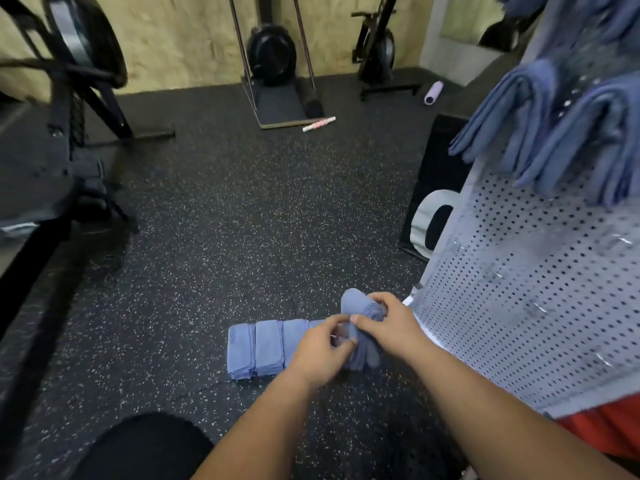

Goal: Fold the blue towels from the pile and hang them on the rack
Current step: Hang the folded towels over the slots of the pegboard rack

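Speckled rubber floor [207,237] of a gym is seen, with exercise machines against the far wall. Blue towels lie on it as a pile [258,348], flat and overlapped.

Step in hand: one blue towel [356,303] is being held just right of the pile, bunched and partly folded, a little above the floor. Folding is judged unfinished. Hanging is not yet done for this one.

Left hand [322,351] is set at the pile's right end, its fingers pinched narrow on the towel's edge. Right hand [388,327] is further right of the pile, its fingers [375,299] curled over the towel's bunched top. Both forearms are stretched forward and down, and the hands touch.

Next move is judged to call for squaring the fold, then lifting up and right of the pile to the perforated rack [519,289], where hung towels [512,109] are draped already. A firm two-handed hold would be needed so the fold is not lost.
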